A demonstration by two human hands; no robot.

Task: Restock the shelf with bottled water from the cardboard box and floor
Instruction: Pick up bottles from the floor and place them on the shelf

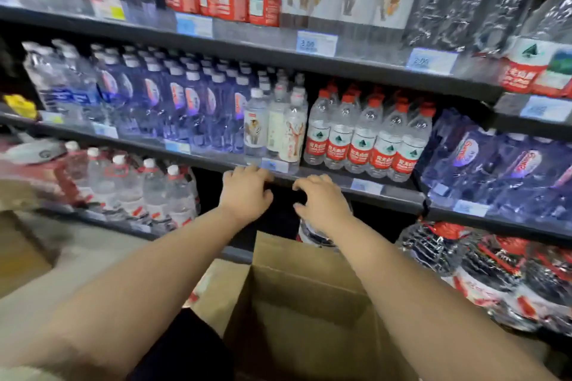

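Both hands, left hand [246, 192] and right hand [320, 201], hover empty with loosely curled fingers below the shelf edge [328, 178]; red-capped bottles [368, 139] stand above. The cardboard box [309, 303] interior appears empty.

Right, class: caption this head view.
Both empty hands, left and right, reach toward the bottle shelf above a cardboard box.

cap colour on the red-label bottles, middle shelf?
Red caps on the red-label bottles, clearest in the head view.

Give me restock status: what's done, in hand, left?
Done: middle shelf looks mostly full, red-cap bottles lined up. In hand: nothing; left hand and right hand reach empty toward the dark gap below. Left: box contents hidden; wrapped packs sit low at right.
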